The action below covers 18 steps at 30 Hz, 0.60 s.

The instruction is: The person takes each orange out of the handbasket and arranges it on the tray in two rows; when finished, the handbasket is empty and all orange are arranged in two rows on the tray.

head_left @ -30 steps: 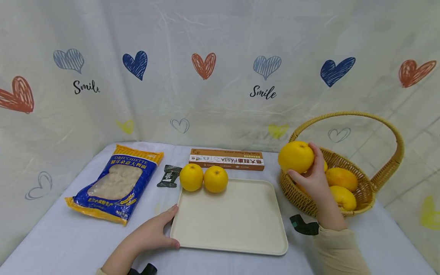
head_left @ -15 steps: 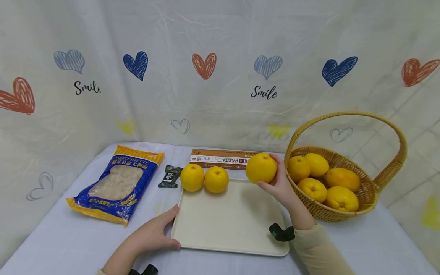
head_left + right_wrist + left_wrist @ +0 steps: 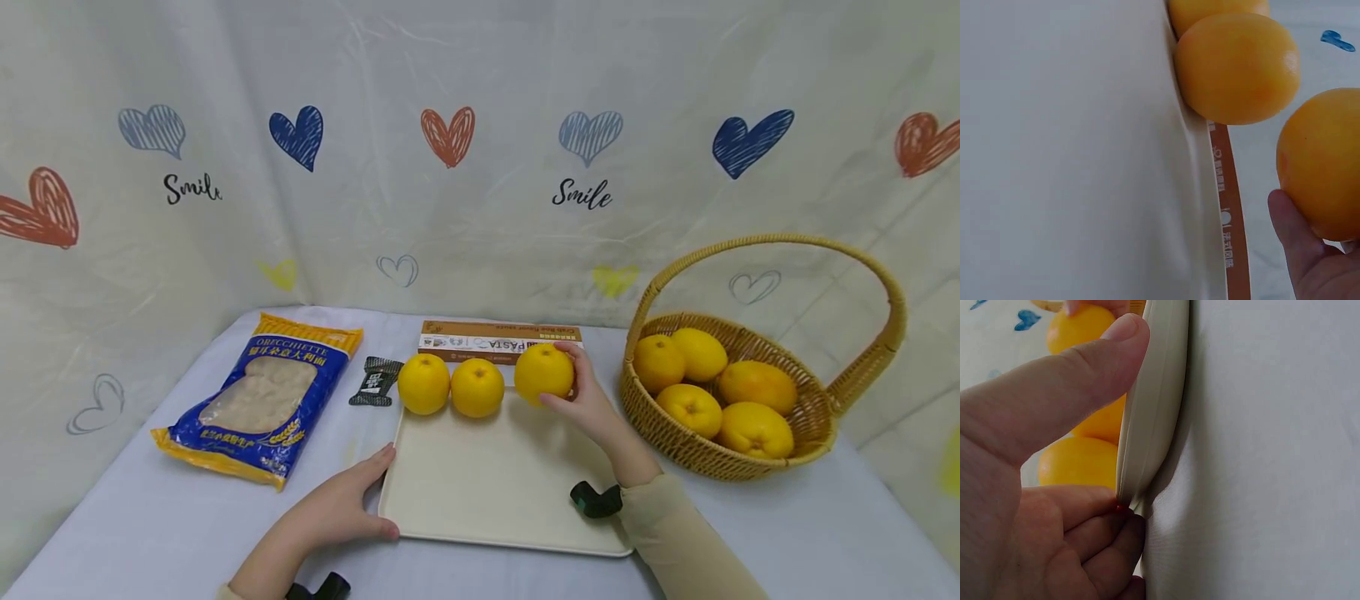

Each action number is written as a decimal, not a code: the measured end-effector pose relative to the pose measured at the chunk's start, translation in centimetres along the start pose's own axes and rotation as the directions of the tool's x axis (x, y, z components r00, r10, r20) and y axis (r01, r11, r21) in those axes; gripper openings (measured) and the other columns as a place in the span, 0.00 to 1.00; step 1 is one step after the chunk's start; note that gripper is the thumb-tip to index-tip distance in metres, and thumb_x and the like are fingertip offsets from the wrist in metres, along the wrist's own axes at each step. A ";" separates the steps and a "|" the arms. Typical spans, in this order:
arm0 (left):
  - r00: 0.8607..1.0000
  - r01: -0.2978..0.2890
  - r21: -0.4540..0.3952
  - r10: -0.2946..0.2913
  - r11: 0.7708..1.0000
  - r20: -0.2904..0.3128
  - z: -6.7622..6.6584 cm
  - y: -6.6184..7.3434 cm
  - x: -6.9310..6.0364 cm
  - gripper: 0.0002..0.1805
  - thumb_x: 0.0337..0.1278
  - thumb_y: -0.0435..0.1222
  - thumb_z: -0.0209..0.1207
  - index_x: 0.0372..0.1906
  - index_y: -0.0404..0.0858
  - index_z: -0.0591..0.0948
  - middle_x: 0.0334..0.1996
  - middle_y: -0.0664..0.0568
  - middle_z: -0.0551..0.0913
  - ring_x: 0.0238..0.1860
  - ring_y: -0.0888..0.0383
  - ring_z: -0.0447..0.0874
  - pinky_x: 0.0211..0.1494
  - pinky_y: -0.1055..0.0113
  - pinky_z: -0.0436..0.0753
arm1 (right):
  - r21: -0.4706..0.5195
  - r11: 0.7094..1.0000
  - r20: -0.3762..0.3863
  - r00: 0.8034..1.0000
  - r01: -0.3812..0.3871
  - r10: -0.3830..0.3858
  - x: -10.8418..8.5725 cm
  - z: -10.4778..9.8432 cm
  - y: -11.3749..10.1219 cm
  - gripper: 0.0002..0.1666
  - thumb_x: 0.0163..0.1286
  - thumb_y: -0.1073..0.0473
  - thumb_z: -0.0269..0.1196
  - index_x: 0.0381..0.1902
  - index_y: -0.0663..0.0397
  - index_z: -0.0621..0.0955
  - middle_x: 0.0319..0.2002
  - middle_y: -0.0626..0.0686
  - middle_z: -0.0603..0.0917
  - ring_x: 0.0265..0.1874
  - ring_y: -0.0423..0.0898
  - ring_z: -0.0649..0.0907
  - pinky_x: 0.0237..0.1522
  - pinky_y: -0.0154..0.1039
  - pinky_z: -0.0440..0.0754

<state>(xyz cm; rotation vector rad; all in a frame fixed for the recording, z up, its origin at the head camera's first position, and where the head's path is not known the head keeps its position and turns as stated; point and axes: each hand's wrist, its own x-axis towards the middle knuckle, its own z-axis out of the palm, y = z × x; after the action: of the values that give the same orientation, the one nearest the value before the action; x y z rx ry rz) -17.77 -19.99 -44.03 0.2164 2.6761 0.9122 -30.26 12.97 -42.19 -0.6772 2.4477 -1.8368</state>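
My right hand (image 3: 600,415) holds an orange (image 3: 543,372) between thumb and fingers, over the back right part of a cream tray (image 3: 502,483). In the right wrist view this orange (image 3: 1325,162) is apart from the other fruit. Two more oranges, a left one (image 3: 423,383) and a right one (image 3: 477,388), sit side by side at the tray's back left. My left hand (image 3: 341,507) holds the tray's left front corner. In the left wrist view the thumb (image 3: 1100,359) lies against the rim and curled fingers touch the edge.
A wicker basket (image 3: 675,450) with a tall handle holds several yellow fruits at the right. Behind the tray lies a pasta box (image 3: 480,342). A blue pasta bag (image 3: 262,396) and a small black packet (image 3: 375,382) lie to the left.
My right hand has carried the orange left from beside the basket to over the tray's back edge, lowering it. My left hand stays at the tray's corner.
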 end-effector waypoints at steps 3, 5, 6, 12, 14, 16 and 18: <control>1.000 -0.003 -0.001 0.003 1.000 -0.001 -0.1 0.0 0.0 0.60 0.25 0.56 0.70 0.68 0.37 0.57 0.69 0.47 0.57 0.68 0.44 0.56 0.69 0.47 0.57 | -0.049 0.999 -0.003 1.000 -0.024 0.024 0.1 0.0 0.4 0.43 0.56 0.66 0.64 0.64 0.53 0.52 0.61 0.63 0.62 0.53 0.59 0.72 0.53 0.45 0.75; 1.000 -0.010 0.000 0.010 1.000 -0.004 -0.1 0.0 -0.1 0.59 0.25 0.56 0.70 0.68 0.37 0.57 0.69 0.46 0.57 0.68 0.44 0.56 0.69 0.47 0.57 | -0.082 0.996 -0.011 0.999 -0.043 0.042 0.1 -0.1 0.6 0.43 0.56 0.64 0.64 0.63 0.52 0.53 0.61 0.63 0.62 0.55 0.59 0.71 0.56 0.51 0.73; 1.000 -0.015 0.001 0.015 1.000 -0.005 -0.1 0.0 -0.1 0.59 0.25 0.56 0.70 0.68 0.37 0.57 0.69 0.46 0.57 0.68 0.44 0.56 0.69 0.47 0.57 | -0.089 0.995 -0.012 0.999 -0.050 0.049 0.0 -0.1 0.7 0.44 0.55 0.64 0.65 0.63 0.52 0.53 0.61 0.63 0.61 0.55 0.59 0.70 0.57 0.53 0.71; 1.000 -0.029 0.001 0.029 1.000 -0.008 0.0 -0.1 -0.2 0.60 0.25 0.56 0.70 0.68 0.36 0.57 0.69 0.45 0.57 0.68 0.44 0.56 0.69 0.47 0.57 | -0.116 0.990 0.007 0.996 -0.086 0.087 0.2 -0.1 1.4 0.46 0.53 0.62 0.67 0.64 0.51 0.54 0.64 0.62 0.59 0.60 0.58 0.66 0.61 0.57 0.66; 1.000 -0.025 0.004 0.025 1.000 -0.009 0.0 -0.1 -0.2 0.59 0.25 0.56 0.70 0.68 0.37 0.57 0.69 0.45 0.57 0.68 0.44 0.56 0.69 0.47 0.57 | -0.125 0.988 0.020 0.996 -0.087 0.090 0.2 -0.1 1.6 0.49 0.53 0.61 0.67 0.66 0.51 0.53 0.66 0.61 0.58 0.62 0.58 0.64 0.61 0.57 0.65; 1.000 -0.021 0.009 0.021 1.000 -0.009 0.0 -0.2 -0.1 0.59 0.25 0.56 0.70 0.68 0.37 0.57 0.69 0.46 0.57 0.68 0.45 0.56 0.69 0.47 0.57 | -0.143 0.985 0.032 0.994 -0.096 0.101 0.2 -0.1 1.7 0.52 0.53 0.60 0.68 0.69 0.49 0.50 0.68 0.61 0.55 0.63 0.59 0.62 0.62 0.58 0.64; 1.000 -0.019 0.013 0.020 1.000 -0.008 0.1 -0.3 0.0 0.59 0.26 0.56 0.70 0.68 0.37 0.57 0.69 0.46 0.57 0.68 0.45 0.56 0.69 0.48 0.57 | -0.156 0.982 0.044 0.992 -0.109 0.117 0.2 -0.1 1.7 0.56 0.53 0.58 0.68 0.71 0.48 0.47 0.69 0.60 0.53 0.65 0.60 0.60 0.63 0.58 0.64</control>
<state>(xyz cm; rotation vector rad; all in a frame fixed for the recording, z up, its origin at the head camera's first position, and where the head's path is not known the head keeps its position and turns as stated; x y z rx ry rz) -17.73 -20.23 -44.28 0.2426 2.6931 0.9035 -31.04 13.36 -43.71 -0.5712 2.5556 -1.5838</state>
